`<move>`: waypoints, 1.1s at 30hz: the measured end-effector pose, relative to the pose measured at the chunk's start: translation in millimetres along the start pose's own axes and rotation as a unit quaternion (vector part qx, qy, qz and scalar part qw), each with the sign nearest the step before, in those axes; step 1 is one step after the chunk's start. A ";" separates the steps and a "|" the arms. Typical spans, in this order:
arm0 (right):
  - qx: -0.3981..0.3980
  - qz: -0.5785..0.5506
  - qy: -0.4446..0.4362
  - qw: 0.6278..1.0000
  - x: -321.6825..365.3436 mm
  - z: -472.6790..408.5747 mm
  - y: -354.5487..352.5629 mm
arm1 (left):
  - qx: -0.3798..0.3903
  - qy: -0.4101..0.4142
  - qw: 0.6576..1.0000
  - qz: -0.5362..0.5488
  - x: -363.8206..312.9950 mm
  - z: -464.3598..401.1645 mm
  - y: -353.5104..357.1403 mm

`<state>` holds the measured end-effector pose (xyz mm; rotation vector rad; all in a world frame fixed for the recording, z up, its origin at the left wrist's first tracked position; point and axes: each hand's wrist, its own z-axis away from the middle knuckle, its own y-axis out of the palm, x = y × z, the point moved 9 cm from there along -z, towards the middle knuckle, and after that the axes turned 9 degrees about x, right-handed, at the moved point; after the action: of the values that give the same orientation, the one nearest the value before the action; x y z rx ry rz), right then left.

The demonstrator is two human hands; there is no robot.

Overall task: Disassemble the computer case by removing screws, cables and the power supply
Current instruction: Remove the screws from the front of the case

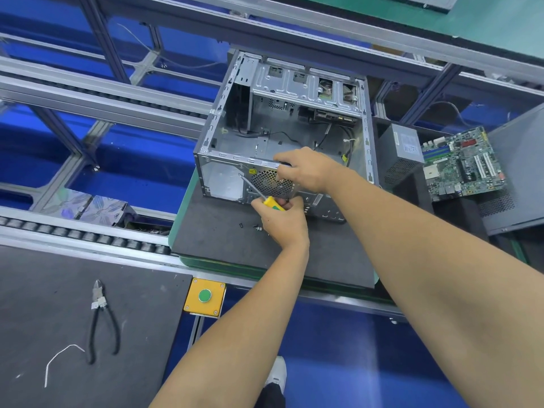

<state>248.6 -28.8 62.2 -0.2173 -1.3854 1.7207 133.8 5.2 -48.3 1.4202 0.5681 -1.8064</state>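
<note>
The computer case [282, 134] lies on its side on a dark mat [223, 240], with the open side up and its long axis running away from the person. The left hand [284, 222] has its fingers curled around the yellow handle of a screwdriver [259, 191]; the shaft points up and left from the fingers, toward the rear panel beside the fan grille [272, 179]. The right hand [306, 169] grips the top edge of the rear panel, just above the grille. A yellow warning sticker [252, 171] sits left of the right fingers; its writing is too small to read. Loose screws [257, 227] lie on the mat just left of the left hand.
</note>
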 end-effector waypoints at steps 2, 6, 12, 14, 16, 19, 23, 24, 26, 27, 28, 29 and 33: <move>-0.003 -0.004 -0.005 1.000 -0.6 -0.2 -0.4 | 0.003 0.012 1.000 -0.006 2.2 2.5 -1.6; 0.000 -0.004 -0.010 1.000 1.0 0.1 0.2 | 0.015 0.031 0.999 -0.020 -0.4 1.1 -4.4; 0.010 -0.012 -0.004 1.000 -0.7 -1.4 2.0 | 0.004 -0.043 0.999 0.009 1.5 -5.1 -6.4; 0.009 -0.018 -0.006 1.000 0.6 -0.3 1.1 | -0.006 -0.098 0.995 0.035 7.9 -6.8 -6.3; 0.011 -0.022 -0.007 1.000 1.1 0.3 1.0 | 0.000 -0.128 0.991 0.042 11.1 -7.8 -4.7; 0.017 -0.022 -0.009 1.000 1.3 0.1 1.7 | 0.031 -0.123 0.991 0.036 11.6 -10.7 -5.9; 0.019 -0.018 -0.007 1.000 0.8 0.4 1.8 | 0.075 -0.106 0.991 0.028 15.8 -16.7 -18.2; 0.017 -0.019 -0.008 1.000 1.0 0.6 1.4 | 0.083 -0.109 0.990 0.038 18.2 -17.4 -21.9; 0.011 -0.022 -0.011 1.000 1.4 1.0 0.3 | 0.093 -0.112 0.988 0.046 21.9 -19.5 -27.7; 0.011 -0.021 -0.011 1.000 1.3 1.0 0.5 | 0.099 -0.113 0.988 0.047 22.7 -20.5 -29.0; 0.012 -0.020 -0.009 1.000 1.1 0.9 0.9 | 0.106 -0.115 0.986 0.049 22.4 -21.3 -29.7; 0.013 -0.019 -0.008 1.000 1.2 0.7 1.3 | 0.112 -0.118 0.985 0.054 21.6 -21.7 -29.2; 0.012 -0.018 -0.009 1.000 2.3 1.2 0.5 | 0.128 -0.127 0.979 0.096 14.2 -23.1 -24.3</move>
<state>246.2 -28.0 63.0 -0.1631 -1.3723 1.7123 127.7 33.1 -70.9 1.3291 0.0656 -1.9143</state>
